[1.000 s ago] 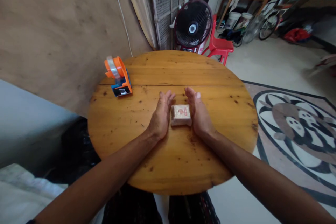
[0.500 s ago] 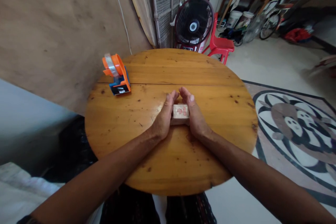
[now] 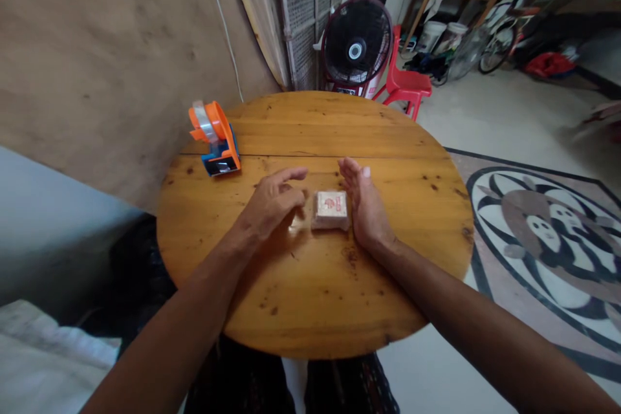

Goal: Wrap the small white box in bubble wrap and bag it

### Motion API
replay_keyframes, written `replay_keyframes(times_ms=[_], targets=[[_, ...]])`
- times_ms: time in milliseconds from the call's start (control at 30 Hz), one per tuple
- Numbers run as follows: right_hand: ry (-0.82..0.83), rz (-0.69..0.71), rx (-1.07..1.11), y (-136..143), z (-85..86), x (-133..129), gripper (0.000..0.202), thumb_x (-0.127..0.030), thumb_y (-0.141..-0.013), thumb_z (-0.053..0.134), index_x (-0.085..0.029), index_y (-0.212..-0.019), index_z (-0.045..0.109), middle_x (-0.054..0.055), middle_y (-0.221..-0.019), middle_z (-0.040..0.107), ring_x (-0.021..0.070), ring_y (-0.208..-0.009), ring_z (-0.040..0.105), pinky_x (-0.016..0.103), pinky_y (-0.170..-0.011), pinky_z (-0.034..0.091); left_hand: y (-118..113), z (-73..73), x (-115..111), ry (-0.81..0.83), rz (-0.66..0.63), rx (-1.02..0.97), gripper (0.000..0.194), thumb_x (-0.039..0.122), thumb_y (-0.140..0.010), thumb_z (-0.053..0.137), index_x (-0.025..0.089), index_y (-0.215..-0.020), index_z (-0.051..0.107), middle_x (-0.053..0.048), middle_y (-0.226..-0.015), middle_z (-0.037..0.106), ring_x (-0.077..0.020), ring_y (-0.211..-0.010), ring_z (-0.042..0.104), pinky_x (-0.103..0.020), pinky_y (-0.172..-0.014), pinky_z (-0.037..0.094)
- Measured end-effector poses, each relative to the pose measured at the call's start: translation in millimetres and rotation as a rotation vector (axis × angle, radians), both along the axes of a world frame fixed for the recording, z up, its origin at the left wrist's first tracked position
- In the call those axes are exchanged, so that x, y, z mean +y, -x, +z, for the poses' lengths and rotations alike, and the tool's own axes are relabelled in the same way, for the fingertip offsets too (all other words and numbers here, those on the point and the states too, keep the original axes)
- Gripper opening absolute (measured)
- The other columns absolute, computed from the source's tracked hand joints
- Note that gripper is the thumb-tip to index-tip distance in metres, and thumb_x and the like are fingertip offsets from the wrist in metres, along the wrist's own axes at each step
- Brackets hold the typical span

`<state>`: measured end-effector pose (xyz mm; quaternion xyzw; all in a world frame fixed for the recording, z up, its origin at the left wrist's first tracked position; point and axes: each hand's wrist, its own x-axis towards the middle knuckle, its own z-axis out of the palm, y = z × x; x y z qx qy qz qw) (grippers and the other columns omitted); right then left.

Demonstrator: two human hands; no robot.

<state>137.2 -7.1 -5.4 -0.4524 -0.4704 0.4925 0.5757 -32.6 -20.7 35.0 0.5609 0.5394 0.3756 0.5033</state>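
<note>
A small whitish block with red print [image 3: 332, 204], seemingly wrapped in clear film, lies flat near the middle of the round wooden table [image 3: 301, 297]. To its left, my left hand [image 3: 274, 202] hovers with fingers loosely bent and apart, touching nothing. My right hand [image 3: 366, 207] stands on edge just right of the block, fingers stretched out and palm facing it; whether it touches the block's side is hard to tell. An orange and blue tape dispenser [image 3: 218, 137] with a roll of clear tape sits at the table's left back.
Beyond the table's back edge stand a dark fan [image 3: 356, 48] and a red plastic chair [image 3: 407, 81]. A wooden board [image 3: 121, 45] rises along the left side. On the right, the floor has a panda pattern [image 3: 557, 233].
My left hand has come off the block and moved left, its fingers now bent. My right hand has shifted slightly right, away from the block's side.
</note>
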Motion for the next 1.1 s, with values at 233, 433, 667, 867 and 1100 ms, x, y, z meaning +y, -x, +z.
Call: replay_keyframes(times_ms=[233, 433, 667, 867, 1100], targets=[[-0.058, 0.096, -0.103, 1.4, -3.2, -5.9, 0.066, -0.069, -0.089, 0.031, -0.026, -0.138, 0.046, 0.004, -0.15, 0.041, 0.0206, -0.14, 0.034, 0.044, -0.118, 0.023, 2.3, -6.2, -0.2, -0.122, -0.415, 0.244, 0.071, 0.025, -0.07, 0.066, 0.018, -0.136, 0.043, -0.006, -0.099, 0.065, -0.0202, -0.084, 0.061, -0.032, -0.073, 0.047], [-0.066, 0.139, -0.141, 3.1, -5.0, -8.9, 0.064, -0.067, -0.091, 0.031, -0.028, -0.14, 0.043, 0.003, -0.151, 0.039, 0.0195, -0.141, 0.032, 0.043, -0.119, 0.021, -3.5, -3.0, 1.8, -0.254, -0.476, 0.268, 0.04, 0.02, -0.076, 0.059, 0.02, -0.115, 0.058, -0.005, -0.105, 0.066, -0.0214, -0.091, 0.06, -0.034, -0.08, 0.047], [0.012, 0.155, -0.075, 3.3, 0.5, -6.4, 0.065, -0.07, -0.089, 0.03, -0.029, -0.136, 0.047, 0.002, -0.149, 0.043, 0.0199, -0.14, 0.035, 0.043, -0.117, 0.025, -3.4, -1.8, 2.0, -0.233, -0.503, 0.2, 0.04, 0.021, -0.076, 0.058, 0.02, -0.115, 0.059, -0.004, -0.103, 0.067, -0.0212, -0.089, 0.06, -0.034, -0.08, 0.047], [-0.023, 0.052, -0.123, -20.3, 24.9, 2.1, 0.04, -0.056, -0.082, 0.057, -0.026, -0.106, 0.066, 0.004, -0.124, 0.064, 0.0265, -0.124, 0.051, 0.048, -0.109, 0.032, 3.9, -5.3, 3.8, -0.156, -0.441, 0.217, 0.053, 0.032, -0.074, 0.066, 0.02, -0.124, 0.055, -0.001, -0.082, 0.063, -0.0169, -0.071, 0.058, -0.028, -0.063, 0.044], [-0.058, 0.009, -0.054, -24.0, 16.1, 5.7, 0.04, -0.059, -0.083, 0.053, -0.025, -0.098, 0.068, 0.005, -0.118, 0.066, 0.0253, -0.12, 0.054, 0.047, -0.108, 0.033, 6.4, -8.4, 7.0, -0.169, -0.433, 0.233, 0.065, 0.041, -0.068, 0.073, 0.019, -0.126, 0.053, -0.002, -0.087, 0.062, -0.0162, -0.074, 0.057, -0.028, -0.066, 0.044]])
